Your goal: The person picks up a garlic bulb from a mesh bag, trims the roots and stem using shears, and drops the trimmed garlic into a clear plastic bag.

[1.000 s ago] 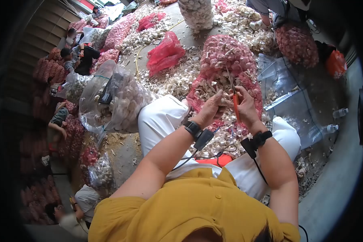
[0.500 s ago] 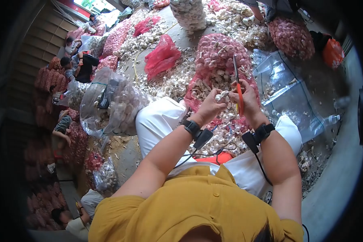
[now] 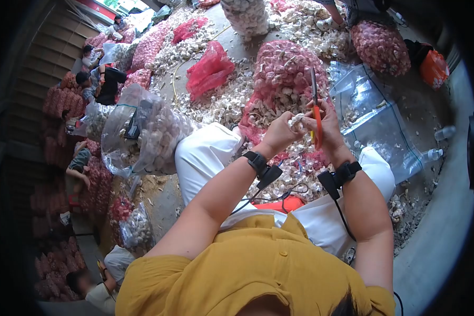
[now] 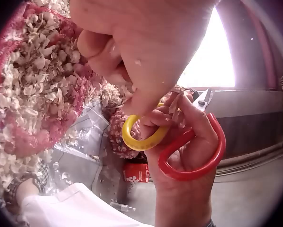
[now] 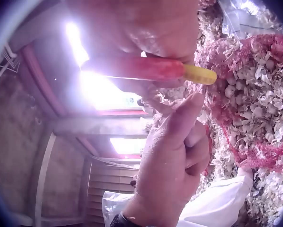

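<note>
My left hand (image 3: 279, 134) pinches a whitish garlic bulb (image 3: 296, 120) between thumb and fingers, right beside the scissors. My right hand (image 3: 330, 130) grips scissors (image 3: 317, 122) with one red and one yellow handle loop, blades pointing away from me. In the left wrist view the red loop (image 4: 193, 176) crosses the right palm, and papery skin shows at the fingertips. The right wrist view has the left hand (image 5: 167, 146) close under the handles, its fingers curled. Below both hands lies an open pink mesh sack (image 3: 284, 63) of garlic, with loose peelings about it.
A clear plastic bag of garlic (image 3: 152, 131) stands beside my left knee. Flat plastic sheeting (image 3: 376, 126) and a bottle (image 3: 432, 155) lie to the right. A crumpled pink net (image 3: 209, 69) rests on peelings ahead. Other people sit among sacks along the left.
The scissors have swung from tilting left to nearly upright. A pale garlic bulb now shows in the left fingers, which have shifted slightly right. The head view has moved a little.
</note>
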{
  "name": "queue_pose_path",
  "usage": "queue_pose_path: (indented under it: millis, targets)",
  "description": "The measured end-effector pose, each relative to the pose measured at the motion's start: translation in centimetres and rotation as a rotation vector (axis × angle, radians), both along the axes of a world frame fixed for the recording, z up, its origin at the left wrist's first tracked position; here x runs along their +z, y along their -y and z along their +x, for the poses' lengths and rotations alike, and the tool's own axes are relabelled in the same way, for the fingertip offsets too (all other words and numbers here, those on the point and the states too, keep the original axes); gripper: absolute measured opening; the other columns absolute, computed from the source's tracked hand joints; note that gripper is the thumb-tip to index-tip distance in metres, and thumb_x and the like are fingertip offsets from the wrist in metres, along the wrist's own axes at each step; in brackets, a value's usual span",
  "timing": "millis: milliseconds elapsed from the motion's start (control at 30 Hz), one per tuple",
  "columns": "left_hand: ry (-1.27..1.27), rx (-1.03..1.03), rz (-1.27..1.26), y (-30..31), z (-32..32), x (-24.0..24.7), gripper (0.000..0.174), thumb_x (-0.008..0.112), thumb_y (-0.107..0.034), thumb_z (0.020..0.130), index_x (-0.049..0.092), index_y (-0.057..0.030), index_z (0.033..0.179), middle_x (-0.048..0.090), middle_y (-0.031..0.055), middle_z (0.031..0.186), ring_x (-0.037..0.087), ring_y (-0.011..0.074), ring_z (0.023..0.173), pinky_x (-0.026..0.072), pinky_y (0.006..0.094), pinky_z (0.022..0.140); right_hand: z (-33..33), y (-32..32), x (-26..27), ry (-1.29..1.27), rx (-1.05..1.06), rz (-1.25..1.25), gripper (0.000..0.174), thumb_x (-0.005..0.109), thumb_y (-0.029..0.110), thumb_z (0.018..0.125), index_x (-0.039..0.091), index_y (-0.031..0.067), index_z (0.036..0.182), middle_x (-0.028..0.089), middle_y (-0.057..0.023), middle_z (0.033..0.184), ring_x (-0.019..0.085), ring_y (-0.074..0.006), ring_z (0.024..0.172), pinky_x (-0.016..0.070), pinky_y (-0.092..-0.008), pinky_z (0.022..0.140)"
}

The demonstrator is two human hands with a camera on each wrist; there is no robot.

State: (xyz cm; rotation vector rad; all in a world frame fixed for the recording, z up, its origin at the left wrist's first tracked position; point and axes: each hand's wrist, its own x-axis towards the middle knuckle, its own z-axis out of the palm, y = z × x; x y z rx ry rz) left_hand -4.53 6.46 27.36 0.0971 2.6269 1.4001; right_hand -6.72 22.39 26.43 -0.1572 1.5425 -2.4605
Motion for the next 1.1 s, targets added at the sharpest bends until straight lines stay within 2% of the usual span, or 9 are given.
queue_pose_path:
  millis: [200, 367, 467, 567, 633, 733, 900, 967, 1100]
  targets:
    - [0.015, 0.094, 0.409, 0.8, 0.1, -3.4, 0.027, 0.072, -0.012, 0.075, 0.056, -0.0024, 0.094, 0.060, 0.0016, 0.080, 0.054, 0.0069, 0.073, 0.0467, 0.0258, 0.066, -0.3, 0.1, -0.6, 0.022, 0.031, -0.018, 0.039, 0.069, 0.000, 0.073, 0.051, 0.0050, 0.107, 0.061, -0.0042, 0.080, 0.058, -0.0100, 0.072, 0.0470, -0.0226, 0.067]
    - [0.015, -0.065, 0.274, 1.4, 0.4, -2.3, 0.012, 0.067, -0.011, 0.083, 0.060, -0.0071, 0.092, 0.055, -0.0016, 0.076, 0.052, 0.0051, 0.072, 0.0452, 0.0238, 0.067, -0.8, 0.2, -0.4, 0.013, 0.012, -0.005, 0.038, 0.069, 0.002, 0.074, 0.051, 0.0047, 0.108, 0.060, -0.0046, 0.081, 0.058, -0.0108, 0.074, 0.0473, -0.0247, 0.069]
    - [0.268, 0.002, 0.392, 1.7, 0.7, -2.1, 0.017, 0.062, -0.009, 0.085, 0.058, -0.0090, 0.101, 0.057, -0.0006, 0.080, 0.057, 0.0093, 0.075, 0.0453, 0.0241, 0.068, -0.6, 0.1, 0.0, 0.027, 0.060, 0.036, 0.038, 0.069, 0.002, 0.074, 0.051, 0.0046, 0.108, 0.060, -0.0046, 0.082, 0.058, -0.0109, 0.075, 0.0473, -0.0251, 0.070]
    - [0.462, 0.049, 0.662, 2.4, 0.4, -2.8, 0.025, 0.057, -0.010, 0.088, 0.053, -0.0101, 0.113, 0.059, 0.0031, 0.090, 0.058, 0.0132, 0.077, 0.0457, 0.0250, 0.067, -0.2, 0.1, 0.7, 0.024, 0.080, 0.035, 0.039, 0.069, 0.002, 0.074, 0.051, 0.0047, 0.108, 0.060, -0.0044, 0.082, 0.058, -0.0111, 0.075, 0.0475, -0.0254, 0.070]
    - [0.650, 0.096, 1.163, 2.4, 0.6, -1.4, 0.030, 0.054, -0.016, 0.090, 0.048, -0.0098, 0.119, 0.060, 0.0015, 0.100, 0.058, 0.0140, 0.084, 0.0477, 0.0282, 0.075, -0.4, 0.1, 0.2, 0.007, 0.076, 0.047, 0.039, 0.069, 0.002, 0.074, 0.050, 0.0047, 0.108, 0.060, -0.0045, 0.082, 0.058, -0.0112, 0.074, 0.0474, -0.0254, 0.070]
    - [0.735, 0.095, 1.316, 1.4, 0.7, 1.5, 0.032, 0.056, -0.019, 0.091, 0.048, -0.0097, 0.121, 0.058, 0.0041, 0.106, 0.052, 0.0109, 0.081, 0.0443, 0.0240, 0.072, -0.3, 0.1, 0.3, 0.009, 0.083, 0.040, 0.039, 0.069, 0.002, 0.074, 0.050, 0.0047, 0.108, 0.060, -0.0045, 0.083, 0.058, -0.0111, 0.074, 0.0472, -0.0252, 0.070]
    - [0.614, -0.035, 1.230, 1.6, 0.0, -2.0, 0.036, 0.062, -0.017, 0.088, 0.047, -0.0105, 0.120, 0.055, -0.0005, 0.093, 0.051, 0.0088, 0.077, 0.0428, 0.0232, 0.070, -0.3, 0.1, 0.4, 0.000, 0.098, 0.045, 0.037, 0.069, 0.002, 0.074, 0.051, 0.0044, 0.107, 0.060, -0.0044, 0.083, 0.057, -0.0106, 0.074, 0.0467, -0.0243, 0.069]
    - [0.486, 0.005, 0.972, 1.5, 0.2, -2.3, 0.029, 0.063, -0.012, 0.085, 0.049, -0.0081, 0.110, 0.057, 0.0008, 0.093, 0.054, 0.0075, 0.074, 0.0448, 0.0226, 0.064, -0.3, -0.1, 0.3, 0.013, 0.062, 0.069, 0.037, 0.069, 0.002, 0.074, 0.052, 0.0044, 0.106, 0.060, -0.0040, 0.083, 0.057, -0.0101, 0.074, 0.0463, -0.0237, 0.069]
    - [0.456, 0.014, 0.800, 1.6, -0.3, -2.6, 0.027, 0.066, -0.009, 0.082, 0.049, -0.0073, 0.102, 0.056, -0.0001, 0.084, 0.052, 0.0063, 0.069, 0.0435, 0.0225, 0.061, -0.2, 0.0, 0.0, 0.000, 0.040, 0.103, 0.036, 0.069, 0.002, 0.073, 0.052, 0.0049, 0.105, 0.060, -0.0034, 0.082, 0.056, -0.0095, 0.074, 0.0457, -0.0231, 0.068]
